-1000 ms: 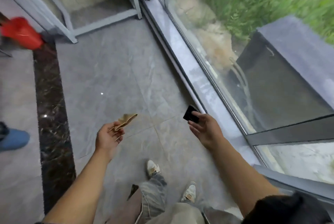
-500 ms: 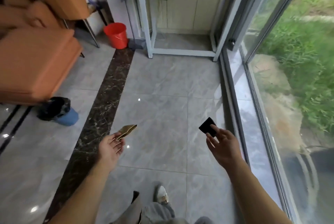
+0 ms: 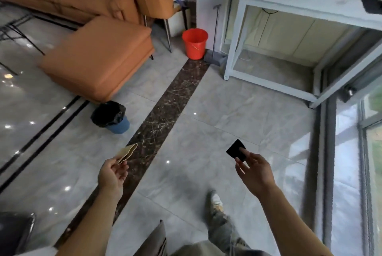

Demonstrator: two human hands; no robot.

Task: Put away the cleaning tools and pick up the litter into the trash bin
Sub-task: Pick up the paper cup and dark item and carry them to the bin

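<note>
Tan paper scrap (image 3: pixel 127 153) sits pinched in the left hand (image 3: pixel 112 175), palm up, arm outstretched; the right hand (image 3: pixel 255 171) pinches a black square scrap (image 3: pixel 236 150) at fingertip level; the bag-lined blue trash bin (image 3: pixel 110 116) stands far left by the orange sofa (image 3: pixel 97 57).

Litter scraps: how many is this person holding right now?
2. A tan scrap is pinched in the left hand; a black scrap is pinched in the right hand. Others may lie out of view.
</note>
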